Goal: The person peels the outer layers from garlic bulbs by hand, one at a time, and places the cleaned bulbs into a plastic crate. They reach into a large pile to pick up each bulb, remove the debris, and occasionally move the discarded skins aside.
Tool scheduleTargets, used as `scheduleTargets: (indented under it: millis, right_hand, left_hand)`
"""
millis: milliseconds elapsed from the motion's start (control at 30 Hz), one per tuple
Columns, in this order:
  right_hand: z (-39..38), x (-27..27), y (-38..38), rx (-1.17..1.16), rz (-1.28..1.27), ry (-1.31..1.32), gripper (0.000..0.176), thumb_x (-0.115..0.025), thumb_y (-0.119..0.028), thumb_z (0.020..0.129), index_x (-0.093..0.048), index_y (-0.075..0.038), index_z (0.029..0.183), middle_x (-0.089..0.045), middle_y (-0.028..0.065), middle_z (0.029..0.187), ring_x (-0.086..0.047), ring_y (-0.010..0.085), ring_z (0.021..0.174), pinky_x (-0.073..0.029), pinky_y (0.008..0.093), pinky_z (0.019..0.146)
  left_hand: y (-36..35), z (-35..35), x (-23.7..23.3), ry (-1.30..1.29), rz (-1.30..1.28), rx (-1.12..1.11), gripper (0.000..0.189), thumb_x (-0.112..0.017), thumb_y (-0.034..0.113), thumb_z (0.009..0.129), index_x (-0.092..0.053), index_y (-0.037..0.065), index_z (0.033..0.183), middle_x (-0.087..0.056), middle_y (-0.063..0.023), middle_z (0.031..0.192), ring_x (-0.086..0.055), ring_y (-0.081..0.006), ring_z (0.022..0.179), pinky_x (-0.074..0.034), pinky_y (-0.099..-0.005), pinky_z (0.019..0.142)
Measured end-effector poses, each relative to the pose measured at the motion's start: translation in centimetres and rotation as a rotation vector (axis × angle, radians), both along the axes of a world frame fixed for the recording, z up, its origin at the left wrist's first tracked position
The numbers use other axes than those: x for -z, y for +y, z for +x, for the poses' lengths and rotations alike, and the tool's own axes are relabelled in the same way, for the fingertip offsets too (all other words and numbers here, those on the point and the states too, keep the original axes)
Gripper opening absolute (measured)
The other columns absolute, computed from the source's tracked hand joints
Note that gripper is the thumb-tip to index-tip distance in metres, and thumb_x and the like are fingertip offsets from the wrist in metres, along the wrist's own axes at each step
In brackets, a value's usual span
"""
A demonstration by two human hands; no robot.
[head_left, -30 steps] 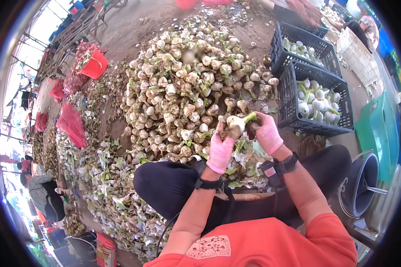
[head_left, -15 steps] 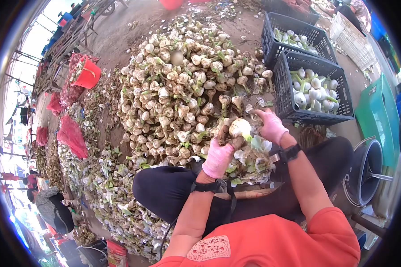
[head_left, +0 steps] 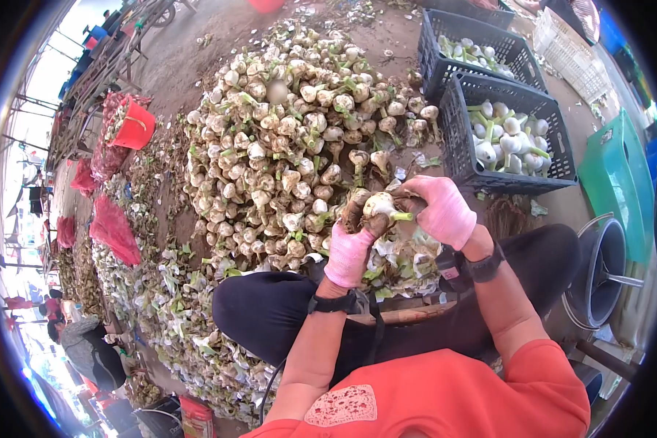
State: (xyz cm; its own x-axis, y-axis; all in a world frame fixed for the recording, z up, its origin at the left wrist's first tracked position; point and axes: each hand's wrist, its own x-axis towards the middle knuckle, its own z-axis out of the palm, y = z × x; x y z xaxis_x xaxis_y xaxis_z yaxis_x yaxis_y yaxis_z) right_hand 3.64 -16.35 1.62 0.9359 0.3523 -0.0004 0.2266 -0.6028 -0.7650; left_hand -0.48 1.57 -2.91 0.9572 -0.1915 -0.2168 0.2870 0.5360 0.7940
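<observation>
A whitish garlic bulb [head_left: 379, 204] with a short green stem pointing right is gripped by my left hand [head_left: 350, 244], which wears a pink glove with the fingertips bare and soiled. My right hand [head_left: 445, 212], in a matching glove, is curled against the bulb's upper right side, its fingertips closed at the outer skin. Whether a strip of skin is pinched there is hard to see. Beyond both hands rises a large heap of garlic bulbs [head_left: 270, 146] with dirty outer skins. Peeled garlic skins [head_left: 405, 263] lie just below the hands.
Black crates [head_left: 515, 182] of cleaner white garlic stand at the right, near a green tub [head_left: 617, 175] and a grey bucket [head_left: 598, 270]. Skins and leaves [head_left: 175, 314] cover the ground at left. A red bucket [head_left: 135, 125] sits farther off; another person [head_left: 91, 350] is at lower left.
My right hand has come in from the right and closed against the bulb. The bulb has turned, so its stem points right. The view has shifted slightly.
</observation>
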Motion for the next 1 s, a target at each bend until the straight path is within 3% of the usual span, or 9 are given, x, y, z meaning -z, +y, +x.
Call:
scheduleTargets:
  millis: [233,400,533,600,667,733,867,933,1000]
  right_hand:
    - [-0.5,1.6,1.3,0.048,-0.273,-0.155,0.036,-0.065,-0.013,0.065,-0.059,-0.004,0.1,-0.061,0.0144,0.098,-0.061,0.0332,0.09,-0.048,0.0404,0.078]
    - [0.2,1.4,0.5,0.073,-0.224,-0.152,0.036,-0.064,-0.013,0.067,-0.058,-0.004,0.101,-0.061,0.0154,0.098,-0.061,0.0337,0.091,-0.049,0.04,0.079]
    - [0.8,6.7,0.1,0.018,-0.325,0.017,0.019,-0.059,-0.015,0.074,-0.063,-0.008,0.09,-0.064,0.015,0.089,-0.062,0.0331,0.09,-0.049,0.0394,0.079]
    - [0.3,10.1,-0.2,-0.199,-0.671,0.265,0.022,-0.058,-0.014,0.073,-0.066,-0.012,0.093,-0.066,0.012,0.086,-0.064,0.031,0.089,-0.05,0.0396,0.079]
    - [-1.4,12.2,-1.1,-0.366,-0.833,0.456,0.029,-0.058,-0.014,0.071,-0.067,-0.018,0.098,-0.066,0.0096,0.095,-0.063,0.0291,0.095,-0.046,0.0428,0.087]
    - [-2.1,12.7,-1.4,-0.387,-0.847,0.364,0.028,-0.059,-0.02,0.074,-0.068,-0.022,0.101,-0.065,0.0083,0.101,-0.058,0.0279,0.105,-0.037,0.0456,0.097]
    - [0.2,7.5,-0.4,0.022,-0.603,0.214,0.027,-0.064,-0.016,0.073,-0.067,-0.016,0.1,-0.056,0.012,0.12,-0.05,0.032,0.113,-0.033,0.0443,0.102]
    - [-0.1,6.5,-1.2,0.072,-0.204,-0.031,0.04,-0.061,-0.001,0.071,-0.062,-0.013,0.11,-0.053,0.0095,0.124,-0.051,0.0282,0.113,-0.041,0.0382,0.097]
    - [-0.4,5.1,-0.6,0.009,0.162,0.163,0.049,-0.058,0.005,0.07,-0.057,-0.011,0.116,-0.052,0.0088,0.124,-0.052,0.0248,0.111,-0.043,0.035,0.094]
  left_hand:
    - [-0.2,0.1,0.2,0.148,-0.153,-0.061,0.039,-0.064,0.01,0.084,-0.052,0.002,0.121,-0.061,-0.0074,0.106,-0.06,-0.0181,0.097,-0.051,-0.0348,0.084]
    - [0.9,0.4,2.0,0.203,-0.156,0.25,0.039,-0.051,0.027,0.089,-0.053,0.004,0.12,-0.061,-0.0077,0.109,-0.062,-0.0205,0.091,-0.051,-0.0348,0.079]
    - [0.9,-0.5,1.7,0.376,-0.215,0.203,0.044,-0.053,0.031,0.087,-0.053,0.006,0.123,-0.062,-0.0078,0.108,-0.062,-0.0206,0.09,-0.052,-0.0317,0.076]
    - [0.9,-0.2,1.1,0.331,-0.135,0.265,0.049,-0.055,0.031,0.086,-0.048,0.006,0.128,-0.061,-0.0074,0.111,-0.061,-0.02,0.096,-0.052,-0.0331,0.079]
    - [1.5,-0.1,2.2,-0.073,0.185,0.236,0.054,-0.058,0.029,0.086,-0.042,0.006,0.132,-0.058,-0.0068,0.115,-0.058,-0.0198,0.104,-0.051,-0.0337,0.083]
    - [0.8,-0.1,-0.1,0.064,-0.138,0.169,0.057,-0.062,0.02,0.084,-0.039,0.006,0.134,-0.056,-0.007,0.119,-0.055,-0.0198,0.109,-0.049,-0.0343,0.086]
    - [0.0,0.3,-0.2,0.053,-0.133,0.003,0.056,-0.072,0.005,0.077,-0.046,0.004,0.127,-0.061,-0.0071,0.109,-0.058,-0.0168,0.102,-0.048,-0.0313,0.089]
    - [0.0,0.6,0.6,0.006,0.008,-0.1,0.053,-0.071,0.006,0.078,-0.046,0.003,0.125,-0.06,-0.0071,0.111,-0.058,-0.0178,0.103,-0.048,-0.0313,0.091]
    - [0.3,0.9,1.6,-0.009,0.097,-0.079,0.052,-0.07,0.003,0.079,-0.045,0.002,0.124,-0.057,-0.0091,0.116,-0.057,-0.0195,0.105,-0.048,-0.0319,0.093]
